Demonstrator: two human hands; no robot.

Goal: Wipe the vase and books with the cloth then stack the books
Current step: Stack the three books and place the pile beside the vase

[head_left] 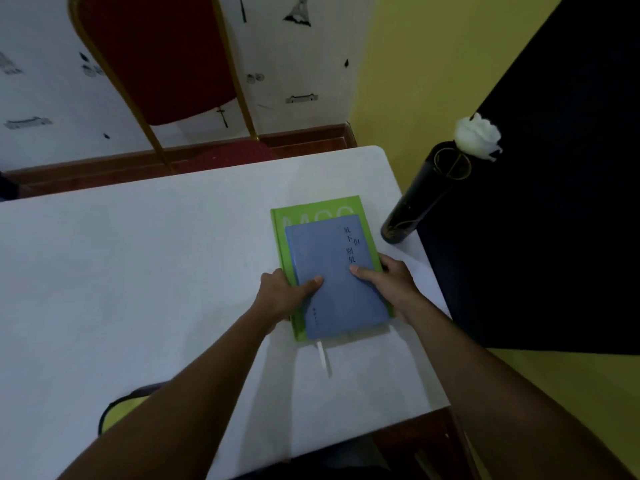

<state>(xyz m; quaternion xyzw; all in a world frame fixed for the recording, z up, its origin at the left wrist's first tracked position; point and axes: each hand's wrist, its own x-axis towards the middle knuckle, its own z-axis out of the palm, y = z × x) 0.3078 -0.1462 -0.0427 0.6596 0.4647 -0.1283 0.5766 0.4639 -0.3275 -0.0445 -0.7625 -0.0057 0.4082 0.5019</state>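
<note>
Books: blue (337,275) atop green (313,211), table (138,271) rt side, near vase (415,199). L hand (282,296) & R hand (393,280) clamp stack edges. Rigid, prob. light; hold at sides.

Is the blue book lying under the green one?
No, the blue book lies on top of the larger green book, with both hands gripping the stack's sides on the white table.

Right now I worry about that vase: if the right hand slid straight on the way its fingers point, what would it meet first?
The right hand points up and left across the blue book, so it would probably stay on that cover; the tall dark cylindrical vase stands off to the right.
</note>
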